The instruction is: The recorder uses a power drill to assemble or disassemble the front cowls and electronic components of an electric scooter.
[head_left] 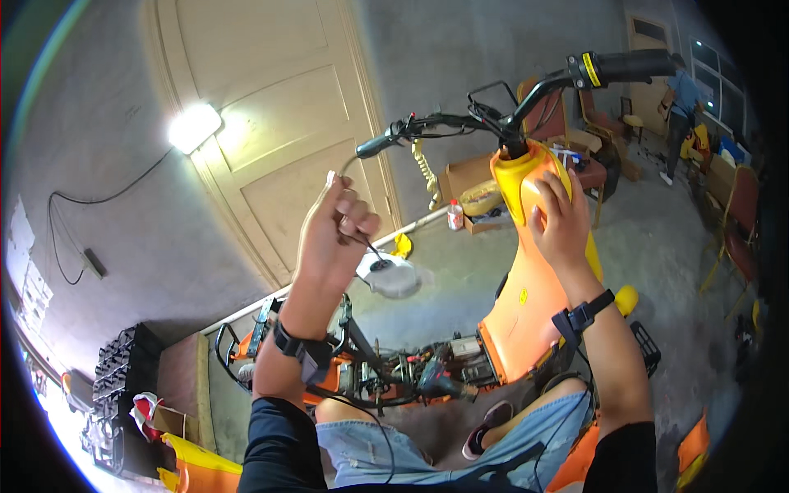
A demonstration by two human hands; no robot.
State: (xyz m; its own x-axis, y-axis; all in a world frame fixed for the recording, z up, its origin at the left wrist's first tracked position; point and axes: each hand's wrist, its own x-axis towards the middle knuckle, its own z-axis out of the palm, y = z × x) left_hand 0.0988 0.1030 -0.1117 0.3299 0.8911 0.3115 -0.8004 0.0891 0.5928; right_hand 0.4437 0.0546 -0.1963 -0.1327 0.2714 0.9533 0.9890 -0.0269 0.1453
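Note:
My left hand (pixel 343 212) is raised beside the handlebar (pixel 448 121), its fingers curled closed around a thin dark wire. Below those fingers hangs a round white dish-shaped part (pixel 393 276) with a black centre, slightly blurred. My right hand (pixel 564 215) lies with fingers apart on the orange and yellow front panel (pixel 519 308) of a scooter, just under the steering stem. Nothing shows in its grasp. A black grip (pixel 633 67) ends the handlebar on the right. Lower down, the bare scooter frame (pixel 362 374) exposes its wiring and metal parts.
A dark power drill (pixel 444 378) lies on the frame. By the wall are a plastic bottle (pixel 455 215) and a cardboard box (pixel 468 177). A lit lamp (pixel 196 128) hangs near the door. Black crates (pixel 127 386) stand left; another person (pixel 680 107) and chairs (pixel 733 222) are right.

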